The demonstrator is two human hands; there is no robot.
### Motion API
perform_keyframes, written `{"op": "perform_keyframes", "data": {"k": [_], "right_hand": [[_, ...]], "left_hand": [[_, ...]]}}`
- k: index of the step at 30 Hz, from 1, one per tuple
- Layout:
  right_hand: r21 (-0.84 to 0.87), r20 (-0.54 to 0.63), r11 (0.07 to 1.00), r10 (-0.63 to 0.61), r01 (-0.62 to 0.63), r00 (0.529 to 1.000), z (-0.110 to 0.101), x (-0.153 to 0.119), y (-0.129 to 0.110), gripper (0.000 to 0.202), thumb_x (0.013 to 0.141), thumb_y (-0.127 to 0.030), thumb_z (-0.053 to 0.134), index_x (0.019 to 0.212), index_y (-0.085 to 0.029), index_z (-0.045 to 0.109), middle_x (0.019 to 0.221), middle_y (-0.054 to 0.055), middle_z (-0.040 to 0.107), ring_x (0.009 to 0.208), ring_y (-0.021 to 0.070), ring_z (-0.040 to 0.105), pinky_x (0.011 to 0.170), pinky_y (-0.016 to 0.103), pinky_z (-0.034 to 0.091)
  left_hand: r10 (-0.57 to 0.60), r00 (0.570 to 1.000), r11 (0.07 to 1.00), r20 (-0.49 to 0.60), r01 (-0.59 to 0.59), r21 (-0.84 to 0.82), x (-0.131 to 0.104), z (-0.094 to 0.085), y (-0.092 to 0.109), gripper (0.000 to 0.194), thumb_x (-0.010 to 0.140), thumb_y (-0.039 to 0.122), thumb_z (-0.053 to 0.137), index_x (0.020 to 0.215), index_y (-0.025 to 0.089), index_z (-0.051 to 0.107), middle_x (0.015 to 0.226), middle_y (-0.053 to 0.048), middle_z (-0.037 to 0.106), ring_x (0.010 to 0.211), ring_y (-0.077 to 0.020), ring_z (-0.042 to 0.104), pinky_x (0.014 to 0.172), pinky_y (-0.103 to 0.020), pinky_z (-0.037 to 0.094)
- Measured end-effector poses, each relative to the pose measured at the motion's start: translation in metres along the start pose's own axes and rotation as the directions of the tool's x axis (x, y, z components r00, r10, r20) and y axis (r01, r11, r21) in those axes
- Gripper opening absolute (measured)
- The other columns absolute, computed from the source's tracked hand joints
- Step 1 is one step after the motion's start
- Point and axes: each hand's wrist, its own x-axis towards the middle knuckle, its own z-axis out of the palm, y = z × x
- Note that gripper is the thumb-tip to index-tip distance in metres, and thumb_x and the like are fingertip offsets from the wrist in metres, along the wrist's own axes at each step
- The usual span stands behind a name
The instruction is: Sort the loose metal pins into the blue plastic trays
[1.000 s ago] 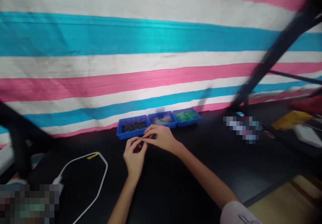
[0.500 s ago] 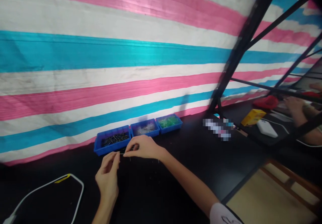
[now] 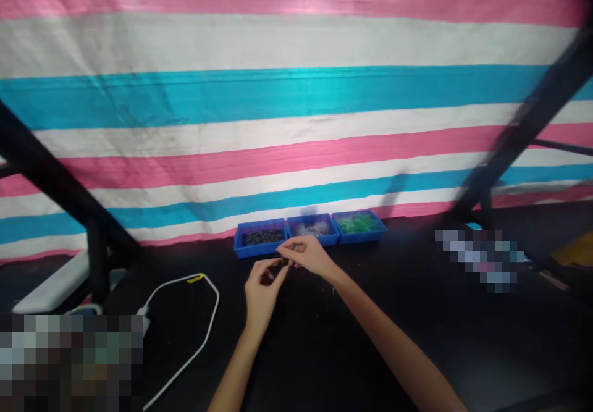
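My left hand (image 3: pixel 260 291) and right hand (image 3: pixel 315 257) meet at a tiny dark piece (image 3: pixel 285 262) before the left blue tray (image 3: pixel 252 252); which pinches it, I can't tell. Probably light, stiff, easily dropped: fingertips at its ends suit.

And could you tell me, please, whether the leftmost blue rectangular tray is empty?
Not empty: the leftmost blue rectangular tray holds many small, thin, dark pieces; their depth is unclear.
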Motion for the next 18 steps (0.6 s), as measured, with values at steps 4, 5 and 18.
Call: {"op": "perform_keyframes", "data": {"k": [4,5,18], "right_hand": [[0.044,-0.092,0.993,0.110,-0.106,0.990,-0.005,0.006,0.013,0.036,0.068,-0.043,0.063,0.079,-0.010,0.068,0.066,0.007,0.065,0.052,0.0106,0.057,0.048,0.022,0.047],[0.059,-0.101,0.992,0.115,-0.110,0.988,-0.006,0.006,0.014,0.036,0.068,-0.043,0.063,0.081,-0.010,0.068,0.070,0.008,0.067,0.056,0.0115,0.059,0.051,0.023,0.048],[-0.265,0.002,0.961,-0.078,0.076,0.997,-0.017,0.000,0.002,0.027,0.074,-0.032,0.058,0.095,-0.017,0.066,0.087,0.007,0.068,0.067,0.0147,0.062,0.056,0.025,0.050]], "left_hand": [[-0.021,0.999,0.932,0.046,0.003,0.362,0.000,-0.004,-0.014,0.029,0.072,0.043,0.058,0.092,0.024,0.064,0.084,-0.002,0.057,0.070,-0.0147,0.052,0.063,-0.027,0.042],[-0.018,0.998,0.906,0.057,-0.008,0.422,0.000,-0.005,-0.018,0.028,0.073,0.042,0.057,0.093,0.024,0.064,0.083,-0.003,0.057,0.074,-0.0160,0.052,0.065,-0.028,0.042],[-0.021,0.990,0.820,0.139,-0.062,0.569,-0.004,-0.001,-0.017,0.011,0.071,0.028,0.059,0.075,0.021,0.067,0.081,-0.005,0.058,0.079,-0.0188,0.049,0.068,-0.031,0.035]]}}
